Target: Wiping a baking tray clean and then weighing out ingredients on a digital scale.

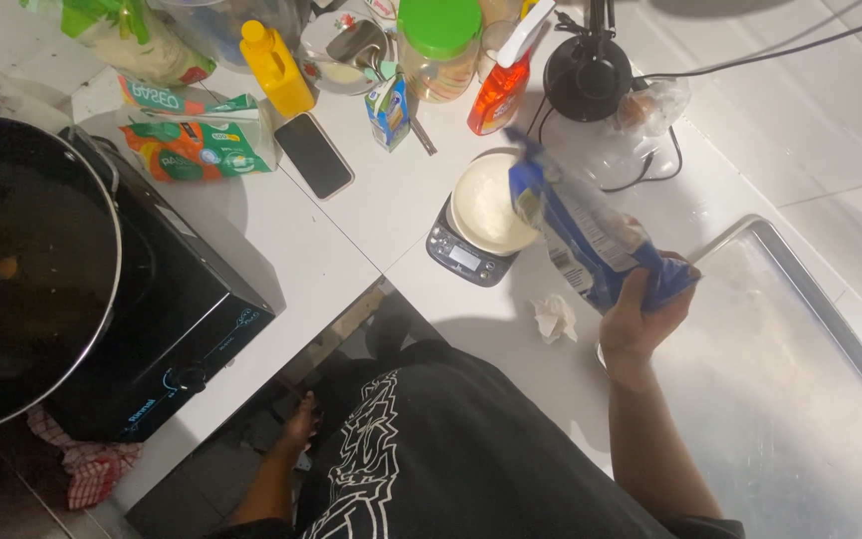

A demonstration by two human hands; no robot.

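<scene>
My right hand (636, 324) grips the bottom of a blue plastic bag (581, 235), tilted with its open top over a white bowl (486, 205). The bowl holds white powder and sits on a small grey kitchen scale (461, 255). My left hand (301, 424) hangs low beside my black printed shirt, below the table edge, holding nothing that I can see; its fingers are partly hidden.
A black stove (167, 309) with a large dark pan (22, 269) stands at left. A phone (313, 155), cartons, a yellow bottle (274, 68), a green-lidded jar (438, 45) and an orange spray bottle (501, 90) crowd the back. A metal tray (800, 369) lies right; crumpled tissue (554, 316) near it.
</scene>
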